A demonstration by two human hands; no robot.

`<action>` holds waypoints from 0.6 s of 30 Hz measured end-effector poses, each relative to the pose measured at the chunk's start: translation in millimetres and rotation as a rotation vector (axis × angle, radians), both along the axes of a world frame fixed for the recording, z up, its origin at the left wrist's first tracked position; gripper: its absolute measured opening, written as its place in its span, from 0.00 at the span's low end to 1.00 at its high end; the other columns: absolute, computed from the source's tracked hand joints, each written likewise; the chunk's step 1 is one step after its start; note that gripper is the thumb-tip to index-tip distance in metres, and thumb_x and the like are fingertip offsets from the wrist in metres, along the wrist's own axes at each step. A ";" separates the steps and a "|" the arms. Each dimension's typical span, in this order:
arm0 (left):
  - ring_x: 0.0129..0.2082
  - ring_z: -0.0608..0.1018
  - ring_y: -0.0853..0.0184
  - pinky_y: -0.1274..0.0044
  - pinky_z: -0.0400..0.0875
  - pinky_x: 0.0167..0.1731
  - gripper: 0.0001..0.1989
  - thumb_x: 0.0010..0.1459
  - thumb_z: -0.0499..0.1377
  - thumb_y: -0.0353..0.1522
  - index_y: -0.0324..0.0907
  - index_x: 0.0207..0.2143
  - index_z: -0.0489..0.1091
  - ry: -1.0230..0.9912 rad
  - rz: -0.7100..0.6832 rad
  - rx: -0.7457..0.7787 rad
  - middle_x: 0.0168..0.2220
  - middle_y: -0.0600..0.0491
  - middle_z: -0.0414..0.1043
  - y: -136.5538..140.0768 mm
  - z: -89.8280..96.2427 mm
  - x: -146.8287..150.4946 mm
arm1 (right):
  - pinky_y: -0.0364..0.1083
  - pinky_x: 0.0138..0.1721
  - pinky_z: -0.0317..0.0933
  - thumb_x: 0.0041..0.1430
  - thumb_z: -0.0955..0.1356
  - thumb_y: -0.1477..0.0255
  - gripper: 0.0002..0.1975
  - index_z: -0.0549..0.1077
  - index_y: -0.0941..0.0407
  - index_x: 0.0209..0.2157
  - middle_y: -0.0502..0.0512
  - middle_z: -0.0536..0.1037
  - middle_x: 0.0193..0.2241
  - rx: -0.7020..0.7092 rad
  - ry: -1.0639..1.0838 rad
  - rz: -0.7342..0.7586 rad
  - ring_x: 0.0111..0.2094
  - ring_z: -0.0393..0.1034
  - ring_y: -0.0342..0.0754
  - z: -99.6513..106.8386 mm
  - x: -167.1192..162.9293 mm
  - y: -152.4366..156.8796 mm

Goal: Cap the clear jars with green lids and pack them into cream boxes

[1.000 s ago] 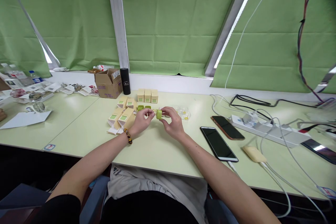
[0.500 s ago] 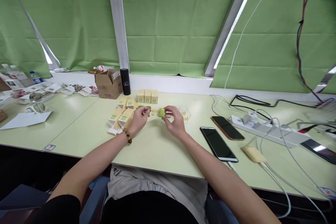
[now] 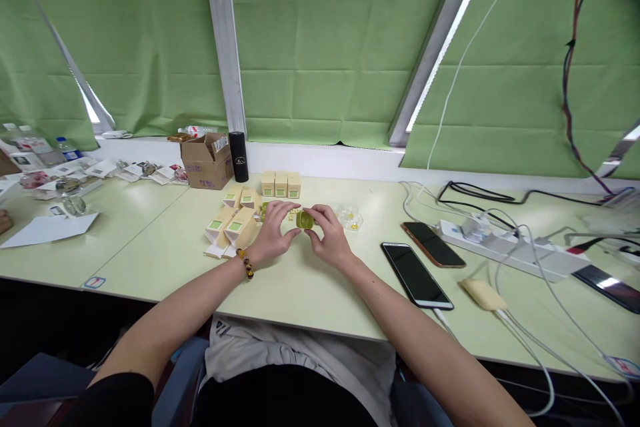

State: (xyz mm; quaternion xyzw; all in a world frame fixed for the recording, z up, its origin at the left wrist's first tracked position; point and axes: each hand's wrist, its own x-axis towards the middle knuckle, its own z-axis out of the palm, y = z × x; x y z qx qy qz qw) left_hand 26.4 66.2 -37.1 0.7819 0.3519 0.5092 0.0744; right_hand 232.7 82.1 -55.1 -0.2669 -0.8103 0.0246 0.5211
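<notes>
Held over the table is a small green container (image 3: 305, 219), tilted so that a darker, hollow-looking side faces me. My right hand (image 3: 328, 235) pinches it between thumb and fingers from the right. My left hand (image 3: 274, 232), with a beaded bracelet at the wrist, is spread open at the container's left side; whether its fingertips touch it I cannot tell. Behind the hands lie small yellow pieces (image 3: 291, 217), and another green item (image 3: 263, 211) is partly hidden by my left hand. Cream cartons with green labels (image 3: 241, 227) stand beside that hand.
Three closed cream boxes (image 3: 281, 185) stand farther back, near a cardboard box (image 3: 206, 161) and a black cylinder (image 3: 239, 157). A clear plastic tray (image 3: 350, 217) lies behind my right hand. Phones (image 3: 416, 275), a power strip (image 3: 500, 248) and cables spread over the right side.
My left hand has opened from a pinch and moved right, up to the green container. My right hand has turned the container so its hollow-looking side faces me.
</notes>
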 end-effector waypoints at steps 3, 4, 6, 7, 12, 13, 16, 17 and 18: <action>0.60 0.69 0.51 0.55 0.68 0.63 0.24 0.62 0.68 0.32 0.48 0.60 0.72 0.026 -0.013 0.017 0.56 0.44 0.75 0.8 0.1 -0.6 | 0.64 0.52 0.78 0.66 0.66 0.79 0.30 0.65 0.48 0.67 0.65 0.73 0.55 0.052 -0.044 0.020 0.56 0.73 0.61 1.0 -0.9 -2.0; 0.60 0.69 0.51 0.55 0.68 0.63 0.22 0.63 0.68 0.32 0.48 0.59 0.73 0.028 -0.018 0.022 0.56 0.45 0.76 1.0 0.4 -0.9 | 0.64 0.51 0.78 0.67 0.66 0.78 0.29 0.64 0.48 0.67 0.65 0.74 0.55 0.059 -0.037 0.027 0.57 0.73 0.62 1.2 -1.0 -2.1; 0.60 0.70 0.51 0.54 0.68 0.63 0.20 0.63 0.68 0.32 0.48 0.58 0.75 0.026 -0.027 0.030 0.54 0.45 0.77 0.9 1.5 -1.5 | 0.63 0.50 0.79 0.68 0.66 0.77 0.25 0.66 0.48 0.64 0.65 0.76 0.54 0.071 -0.017 0.039 0.56 0.74 0.61 1.7 -1.0 -1.8; 0.60 0.70 0.51 0.53 0.68 0.63 0.20 0.64 0.67 0.32 0.48 0.57 0.75 0.021 -0.030 0.034 0.54 0.45 0.77 0.6 2.2 -1.6 | 0.63 0.50 0.79 0.69 0.67 0.76 0.22 0.67 0.49 0.62 0.65 0.76 0.54 0.081 -0.011 0.041 0.56 0.74 0.61 2.0 -0.8 -1.5; 0.59 0.71 0.51 0.53 0.69 0.61 0.18 0.64 0.67 0.33 0.48 0.56 0.76 -0.009 -0.038 0.058 0.52 0.45 0.79 -1.9 5.0 -1.2 | 0.62 0.48 0.79 0.70 0.66 0.74 0.15 0.73 0.49 0.55 0.65 0.76 0.54 0.134 -0.029 0.038 0.52 0.77 0.60 4.1 0.6 -0.7; 0.59 0.71 0.51 0.54 0.70 0.61 0.18 0.64 0.67 0.32 0.48 0.56 0.76 -0.015 -0.038 0.062 0.52 0.44 0.79 -2.2 5.2 -1.1 | 0.62 0.48 0.79 0.70 0.66 0.74 0.15 0.73 0.49 0.55 0.66 0.76 0.54 0.135 -0.033 0.036 0.51 0.77 0.59 4.4 0.8 -0.8; 0.59 0.71 0.51 0.54 0.70 0.61 0.19 0.64 0.67 0.32 0.48 0.57 0.76 -0.029 -0.046 0.075 0.53 0.44 0.79 -2.7 5.1 -0.8 | 0.62 0.47 0.79 0.71 0.65 0.73 0.15 0.74 0.48 0.56 0.65 0.76 0.54 0.138 -0.044 0.030 0.50 0.76 0.59 5.2 0.9 -1.1; 0.59 0.71 0.51 0.55 0.70 0.61 0.19 0.64 0.67 0.31 0.48 0.57 0.76 -0.032 -0.049 0.079 0.53 0.45 0.79 -2.8 5.0 -0.7 | 0.62 0.47 0.79 0.71 0.65 0.73 0.15 0.74 0.48 0.56 0.65 0.75 0.54 0.142 -0.048 0.030 0.50 0.76 0.59 5.3 0.8 -1.1; 0.58 0.71 0.52 0.55 0.70 0.61 0.19 0.64 0.68 0.31 0.48 0.57 0.76 -0.034 -0.052 0.085 0.52 0.45 0.79 -2.8 4.8 -0.7 | 0.62 0.46 0.79 0.71 0.65 0.73 0.15 0.75 0.48 0.56 0.65 0.75 0.54 0.149 -0.052 0.032 0.50 0.76 0.59 5.4 0.6 -1.0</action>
